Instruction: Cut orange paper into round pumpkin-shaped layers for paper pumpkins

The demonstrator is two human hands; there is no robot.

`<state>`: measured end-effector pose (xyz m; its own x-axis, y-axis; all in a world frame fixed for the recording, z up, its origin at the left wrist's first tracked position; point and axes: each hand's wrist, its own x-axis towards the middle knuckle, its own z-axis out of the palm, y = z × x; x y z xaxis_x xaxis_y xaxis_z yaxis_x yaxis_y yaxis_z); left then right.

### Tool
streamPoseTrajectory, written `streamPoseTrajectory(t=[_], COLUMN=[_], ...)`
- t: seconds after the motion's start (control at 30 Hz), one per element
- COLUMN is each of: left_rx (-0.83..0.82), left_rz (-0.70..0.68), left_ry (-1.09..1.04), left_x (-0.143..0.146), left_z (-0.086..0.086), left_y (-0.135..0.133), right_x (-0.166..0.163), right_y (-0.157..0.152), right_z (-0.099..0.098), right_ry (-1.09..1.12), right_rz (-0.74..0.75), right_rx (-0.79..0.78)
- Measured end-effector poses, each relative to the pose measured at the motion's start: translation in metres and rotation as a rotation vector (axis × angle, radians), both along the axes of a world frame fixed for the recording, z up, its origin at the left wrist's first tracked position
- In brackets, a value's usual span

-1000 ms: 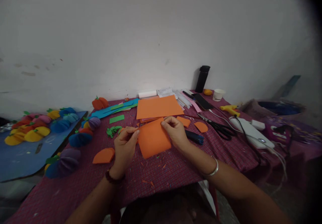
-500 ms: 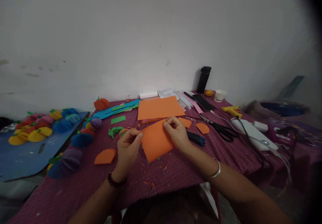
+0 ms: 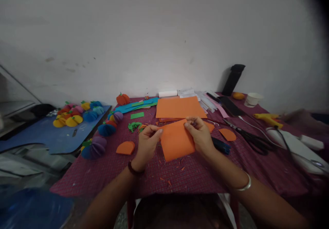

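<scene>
I hold a folded orange paper piece (image 3: 176,141) over the maroon checked cloth (image 3: 195,172). My left hand (image 3: 147,146) pinches its left corner. My right hand (image 3: 200,136) pinches its top right edge. Both hands are closed on the paper. A larger orange sheet (image 3: 180,107) lies flat just behind it. An orange half-round cut-out (image 3: 125,148) rests left of my left hand, and another (image 3: 227,134) lies to the right. A dark blue object (image 3: 221,146) is partly hidden behind my right hand.
Black scissors (image 3: 250,138), a yellow glue gun (image 3: 268,118), a white cup (image 3: 253,98) and a black bottle (image 3: 232,80) are at the right. Coloured paper pumpkins (image 3: 73,114) sit on a blue sheet at left. Small paper scraps litter the cloth.
The view has swung to the left, so everything sits further right in the picture. My hands keep their grip on the orange piece, which is held much as before.
</scene>
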<state>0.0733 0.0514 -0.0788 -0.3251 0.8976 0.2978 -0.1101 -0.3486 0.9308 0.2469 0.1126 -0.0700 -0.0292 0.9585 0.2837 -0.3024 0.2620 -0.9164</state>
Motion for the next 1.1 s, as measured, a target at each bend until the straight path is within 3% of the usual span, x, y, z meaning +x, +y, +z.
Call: streamPoseTrajectory(t=[0.17, 0.37, 0.53, 0.7, 0.83, 0.93, 1.1], left_rx=[0.056, 0.074, 0.073, 0.124, 0.117, 0.141, 0.169], left_rz=[0.035, 0.111, -0.007, -0.099, -0.288, -0.307, -0.286], left_ry=[-0.016, 0.348, 0.734, 0.950, 1.059, 1.140, 1.076], left_x=[0.000, -0.006, -0.012, -0.013, -0.010, -0.004, -0.003], left_z=[0.003, 0.011, 0.015, 0.019, 0.043, 0.061, 0.059], left_y=[0.000, -0.001, 0.000, -0.001, -0.001, 0.000, 0.003], right_x=[0.000, 0.006, 0.010, 0.012, 0.013, 0.011, 0.007], right_y=[0.002, 0.002, -0.005, -0.010, -0.013, -0.018, -0.016], right_z=[-0.005, -0.005, 0.003, 0.013, 0.030, 0.047, 0.063], right_ry=[0.054, -0.118, -0.368, -0.511, -0.628, -0.689, -0.783], right_rz=[0.087, 0.021, 0.021, 0.091, 0.170, 0.212, 0.304], right_rx=[-0.082, 0.114, 0.314, 0.494, 0.584, 0.682, 0.753])
